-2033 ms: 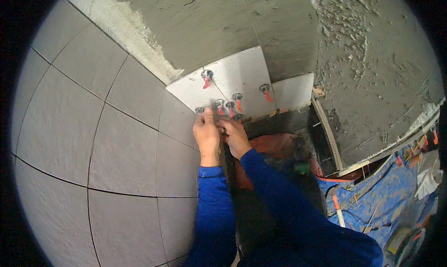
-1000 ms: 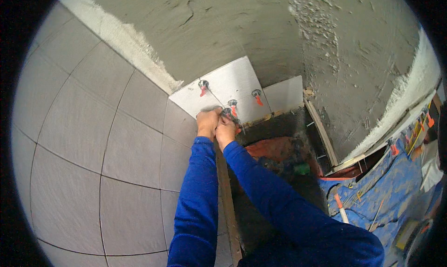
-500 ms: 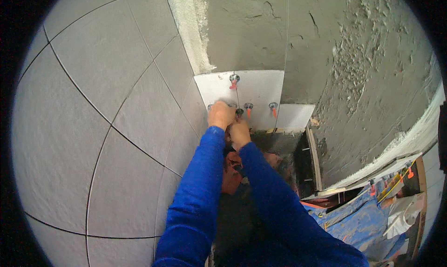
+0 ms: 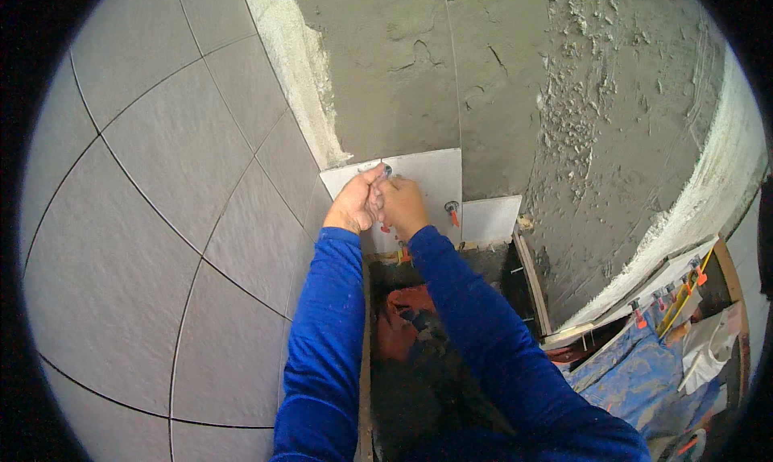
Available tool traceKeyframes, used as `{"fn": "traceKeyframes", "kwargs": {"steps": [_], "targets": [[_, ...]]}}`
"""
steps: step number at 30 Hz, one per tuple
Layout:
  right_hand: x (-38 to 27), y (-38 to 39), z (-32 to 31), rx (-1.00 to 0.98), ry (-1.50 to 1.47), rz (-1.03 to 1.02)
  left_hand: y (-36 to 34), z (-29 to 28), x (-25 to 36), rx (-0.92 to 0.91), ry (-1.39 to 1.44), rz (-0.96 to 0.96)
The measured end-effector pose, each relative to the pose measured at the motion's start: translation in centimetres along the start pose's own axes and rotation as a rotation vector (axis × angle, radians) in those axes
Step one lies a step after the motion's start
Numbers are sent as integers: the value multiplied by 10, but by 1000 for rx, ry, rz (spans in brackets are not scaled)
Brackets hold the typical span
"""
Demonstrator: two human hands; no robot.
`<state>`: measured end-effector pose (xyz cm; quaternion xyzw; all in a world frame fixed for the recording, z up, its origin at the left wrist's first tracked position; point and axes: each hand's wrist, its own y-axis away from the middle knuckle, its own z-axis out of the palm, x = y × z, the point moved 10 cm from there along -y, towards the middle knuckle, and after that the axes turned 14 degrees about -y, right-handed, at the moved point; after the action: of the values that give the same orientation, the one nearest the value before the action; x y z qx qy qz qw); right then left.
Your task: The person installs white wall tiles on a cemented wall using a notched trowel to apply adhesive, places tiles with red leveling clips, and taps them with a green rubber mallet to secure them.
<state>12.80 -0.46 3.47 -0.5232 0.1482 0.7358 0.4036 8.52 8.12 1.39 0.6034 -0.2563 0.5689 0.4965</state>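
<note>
Both hands meet at the upper part of a white wall tile (image 4: 435, 172). Between their fingertips shows the dark round cap of a tile levelling clip (image 4: 387, 171) at the tile joint. My left hand (image 4: 354, 202) has its thumb and bent fingers closed against the clip from the left. My right hand (image 4: 406, 205) is curled round it from the right, hiding most of its handle. To the right, another levelling clip with a red T-handle (image 4: 452, 214) sits on the tile. Red and yellow pieces (image 4: 404, 253) show below my hands at the tile's lower edge.
Large grey tiles (image 4: 137, 220) cover the left wall. Bare mortar (image 4: 386, 83) lies above the white tile, with a smaller white tile (image 4: 491, 219) beside it. At lower right are a blue sheet (image 4: 620, 373) and more red-handled clips (image 4: 699, 275). Reddish cloth (image 4: 396, 325) lies below.
My hands have moved up from the lower row of clips to the clip near the tile's top edge. The whole view has shifted a little.
</note>
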Motion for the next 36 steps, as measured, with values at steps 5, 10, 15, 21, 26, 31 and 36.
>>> {"fn": "traceKeyframes", "kwargs": {"steps": [5,10,15,21,26,31,36], "targets": [[19,-23,-1,95,247,-140,-12,-6,-2,-33,69,51],[14,-22,-1,158,327,-264,-11,1,5,18,131,116],[4,-8,-1,248,394,-251,-9,9,13,36,185,183],[-4,-7,-1,233,373,-324,-11,1,16,72,38,166],[7,-12,1,196,440,-185,-3,-5,24,230,-104,176],[-29,2,2,-19,506,-208,43,-17,59,562,-864,237],[-118,34,-36,122,891,-672,120,-23,100,1182,-1148,678]]}}
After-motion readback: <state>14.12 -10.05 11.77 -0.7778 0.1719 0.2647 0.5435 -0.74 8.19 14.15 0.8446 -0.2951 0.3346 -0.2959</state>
